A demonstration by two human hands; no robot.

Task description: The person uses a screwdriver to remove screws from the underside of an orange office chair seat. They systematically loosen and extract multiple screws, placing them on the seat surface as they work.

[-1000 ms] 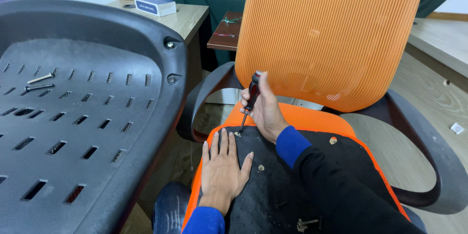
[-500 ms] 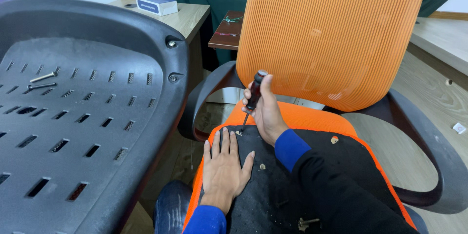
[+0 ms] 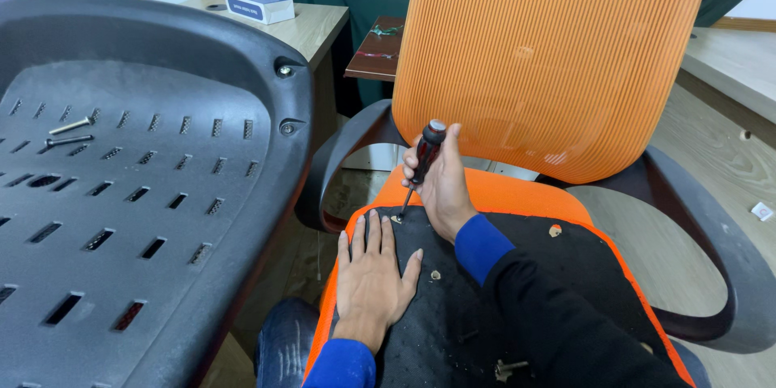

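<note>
Right hand: the right hand [image 3: 440,186] is curled shut around the red-and-black handle of a screwdriver [image 3: 420,166], thumb up along the handle, blue cuff and black sleeve trailing toward the lower right.
Screwdriver: held tilted, handle top leaning toward the orange mesh, its tip set down at the near-left edge of the black seat underside [image 3: 453,307], at a small pale fastener point just beyond the left hand's fingertips.
Left hand: the left hand [image 3: 372,275] lies flat, palm down, fingers spread and slightly apart, pressed on the black seat underside; it holds nothing.
Seat underside: black, rough fabric panel bordered in orange, lying across the person's lap; a few small pale spots show on it and a metal fitting sits near the bottom edge.
Chair back: an orange mesh backrest [image 3: 550,56] stands upright just behind the right hand, with black curved armrests [image 3: 711,250] to either side.
Left foreground: a large black plastic shell [image 3: 153,194] with rows of slots fills the left of the view; two loose bolts [image 3: 69,133] lie on it near its far left, and two screws sit in its rim.
Background: a wooden desk with a small blue-and-white box [image 3: 259,6]; dark green curtain behind.
</note>
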